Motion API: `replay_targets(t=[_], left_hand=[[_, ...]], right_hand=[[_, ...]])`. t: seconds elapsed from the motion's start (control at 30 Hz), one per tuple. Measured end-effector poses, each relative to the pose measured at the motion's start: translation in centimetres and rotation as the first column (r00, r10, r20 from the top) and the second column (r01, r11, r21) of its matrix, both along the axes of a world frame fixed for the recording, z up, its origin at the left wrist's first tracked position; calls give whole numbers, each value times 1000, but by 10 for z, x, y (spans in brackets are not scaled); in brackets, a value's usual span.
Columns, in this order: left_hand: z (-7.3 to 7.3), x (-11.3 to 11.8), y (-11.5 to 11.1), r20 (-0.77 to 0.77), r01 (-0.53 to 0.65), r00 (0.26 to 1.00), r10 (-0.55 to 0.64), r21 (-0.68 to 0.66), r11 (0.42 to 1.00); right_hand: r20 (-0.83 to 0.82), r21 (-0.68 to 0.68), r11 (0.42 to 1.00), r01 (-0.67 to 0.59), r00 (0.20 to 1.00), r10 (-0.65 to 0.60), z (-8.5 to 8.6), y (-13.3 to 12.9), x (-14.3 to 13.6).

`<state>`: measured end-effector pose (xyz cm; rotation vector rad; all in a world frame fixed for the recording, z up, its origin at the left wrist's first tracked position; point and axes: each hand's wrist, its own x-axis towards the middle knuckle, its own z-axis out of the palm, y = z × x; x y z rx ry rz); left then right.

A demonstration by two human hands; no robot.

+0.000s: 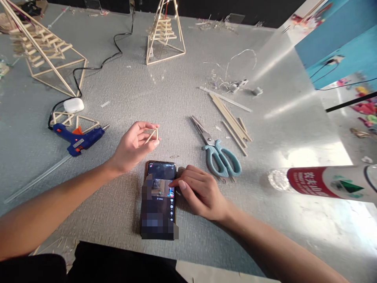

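My left hand (136,144) holds a small piece of joined wooden sticks (156,134) between thumb and fingers, above and left of the phone. The phone (159,220) lies face up near the table's front edge, its screen lit with a video page and partly pixelated. My right hand (202,190) is at the phone's right side, index finger extended onto the screen, the other fingers curled with nothing visible in them. Blue-handled scissors (218,151) lie beyond my right hand, beside several loose wooden sticks (229,118).
A blue glue gun (79,139) with a black cable (101,67) lies left, near a white case (73,105) and small stick frames (87,120). Stick towers (166,57) stand farther back. A red-labelled bottle (318,181) lies right. Tangled wire (235,85) sits back right.
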<state>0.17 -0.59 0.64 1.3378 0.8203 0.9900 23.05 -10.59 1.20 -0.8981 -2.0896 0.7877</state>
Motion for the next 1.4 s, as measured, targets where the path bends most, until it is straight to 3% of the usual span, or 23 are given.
replay_targets(t=[1.03, 1.4], left_hand=[[0, -1, 0, -12, 10, 1000, -10, -13, 1000], [-1, 0, 0, -5, 8, 1000, -8, -7, 1000]], right_hand=[[31, 50, 999, -3, 1000, 1, 1, -1, -1], [-29, 41, 998, 45, 999, -44, 3, -2, -1]])
